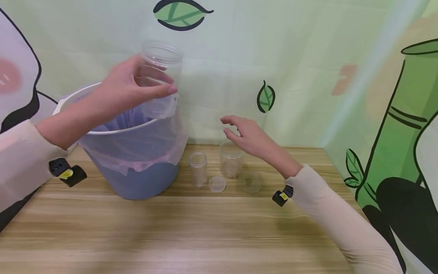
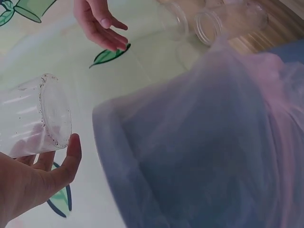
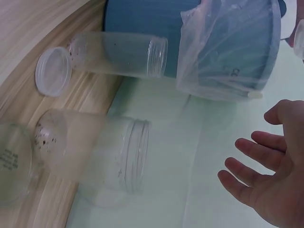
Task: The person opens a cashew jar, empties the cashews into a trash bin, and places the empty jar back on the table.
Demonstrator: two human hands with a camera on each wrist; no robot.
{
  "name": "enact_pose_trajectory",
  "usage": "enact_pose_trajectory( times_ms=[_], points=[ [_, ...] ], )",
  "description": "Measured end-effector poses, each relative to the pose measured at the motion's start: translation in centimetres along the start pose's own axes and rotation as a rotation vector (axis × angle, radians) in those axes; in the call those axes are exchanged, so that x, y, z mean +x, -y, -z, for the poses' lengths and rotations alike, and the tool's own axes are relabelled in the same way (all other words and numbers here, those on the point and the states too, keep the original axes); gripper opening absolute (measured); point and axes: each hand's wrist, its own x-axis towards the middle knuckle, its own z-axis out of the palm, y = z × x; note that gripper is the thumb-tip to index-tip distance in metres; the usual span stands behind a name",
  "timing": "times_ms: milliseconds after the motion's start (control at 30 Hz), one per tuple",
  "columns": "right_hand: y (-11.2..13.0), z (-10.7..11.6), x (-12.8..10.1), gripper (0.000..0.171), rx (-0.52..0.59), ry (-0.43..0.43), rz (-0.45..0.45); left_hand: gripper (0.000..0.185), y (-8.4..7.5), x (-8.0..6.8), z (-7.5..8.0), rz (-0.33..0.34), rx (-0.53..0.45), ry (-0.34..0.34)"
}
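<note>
**Jars and bin on wooden table**

Landmark: blue bin (image 1: 143,179), lined with a pale plastic bag (image 1: 137,152), set on the table (image 1: 205,236).

- Left hand (image 1: 126,89): fingers and thumb wrapped round a large clear jar (image 1: 161,76), held upright above the bin's rim.
- Narrow clear jar (image 1: 198,169): stood just right of the bin; a small lid (image 1: 217,184) laid beside it.
- Wide clear jar (image 1: 231,161): further right of the bin, open-topped.
- Right hand (image 1: 249,135): fingers relaxed and spread, nothing grasped, poised over the wide jar.
- Clear lid (image 1: 251,182): farthest right.

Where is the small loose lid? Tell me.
In the head view, the small lid lies on the table, centre, just right of the narrow jar and front-left of the wider jar.
</note>
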Motion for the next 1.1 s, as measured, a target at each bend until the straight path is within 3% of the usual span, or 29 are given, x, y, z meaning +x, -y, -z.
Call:
enact_pose_trajectory(
  times_ms=[233, 467, 1100],
  points=[
    [-1.2, 1.0, -1.2, 0.046, -0.024, -0.005, -0.028, 0.068, -0.8, 0.3, -1.8, -0.043, -0.033, 0.033],
    [-2.2, 1.7, -2.3, 0.034, -0.077, -0.017, -0.029, 0.070, -1.3, 1.1, -3.9, -0.064, -0.090, 0.097],
    [-4.1, 2.3, -4.2, 0.031, -0.057, -0.049, -0.019, 0.055, -0.9, 3.8, -11.5, -0.142, -0.221, 0.190]
  ],
)
